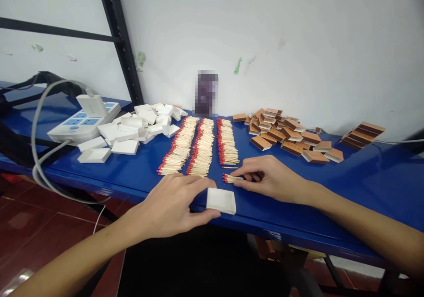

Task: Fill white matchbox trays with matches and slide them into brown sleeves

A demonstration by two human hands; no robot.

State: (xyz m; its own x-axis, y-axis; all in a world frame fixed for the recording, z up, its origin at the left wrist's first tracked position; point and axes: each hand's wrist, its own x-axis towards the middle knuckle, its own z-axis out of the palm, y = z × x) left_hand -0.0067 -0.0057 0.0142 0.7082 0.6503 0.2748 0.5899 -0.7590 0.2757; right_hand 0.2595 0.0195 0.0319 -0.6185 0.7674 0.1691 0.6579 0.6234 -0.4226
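My left hand (pixel 172 204) rests on the blue table's (pixel 364 186) front edge, its thumb and fingers holding a white empty matchbox tray (pixel 221 200). My right hand (pixel 270 177) lies just right of it, fingertips pinching a small bundle of red-tipped matches (pixel 231 178) flat on the table. Behind both hands lie three long rows of matches (pixel 202 146), heads pointing left.
A heap of white trays (pixel 132 129) sits at the back left beside a white power strip (pixel 84 119) with grey cable. Brown matchbox sleeves (pixel 285 133) are piled at the back right, a further stack (pixel 362 134) farther right. A black shelf post stands behind.
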